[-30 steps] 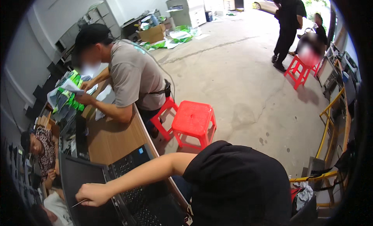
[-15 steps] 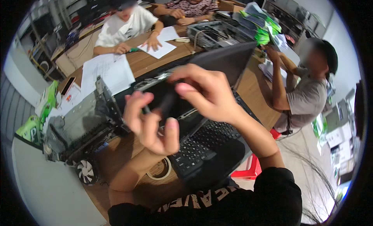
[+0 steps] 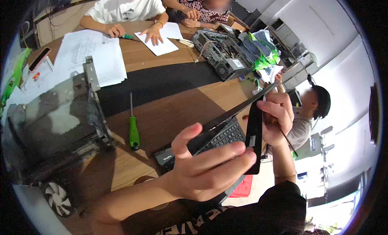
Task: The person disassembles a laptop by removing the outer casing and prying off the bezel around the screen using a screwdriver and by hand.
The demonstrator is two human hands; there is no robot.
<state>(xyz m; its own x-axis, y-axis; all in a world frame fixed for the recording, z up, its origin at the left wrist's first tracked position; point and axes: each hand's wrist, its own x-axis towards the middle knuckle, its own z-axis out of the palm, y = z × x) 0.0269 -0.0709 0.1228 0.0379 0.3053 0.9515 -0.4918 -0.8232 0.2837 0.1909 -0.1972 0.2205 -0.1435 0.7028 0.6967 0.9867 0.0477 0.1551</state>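
Observation:
My right hand (image 3: 279,117) grips a long, flat black piece (image 3: 252,140) with a small pale label, its fingers and thumb closed on the upper end. My left hand (image 3: 206,166) has its fingers stretched out and thumb apart, the fingertips at the lower part of that piece. Whether they press on it is hard to tell. Behind and below the hands is a black laptop (image 3: 224,136), its keyboard partly covered and its screen seen nearly edge-on. On the table to the left lies a green-handled screwdriver (image 3: 134,132), its shaft pointing away from me.
A metal computer case frame (image 3: 60,121) stands at left, with a fan (image 3: 57,198) near it. Paper sheets (image 3: 91,59) lie beyond. An opened computer case (image 3: 222,53) sits at the far side. Two people sit across the table, another at right. A red stool (image 3: 241,187) shows below.
The view has swung, and both hands now appear farther right. The black piece, blurred between them before, shows clearly in my right hand. The screwdriver is now in plain sight.

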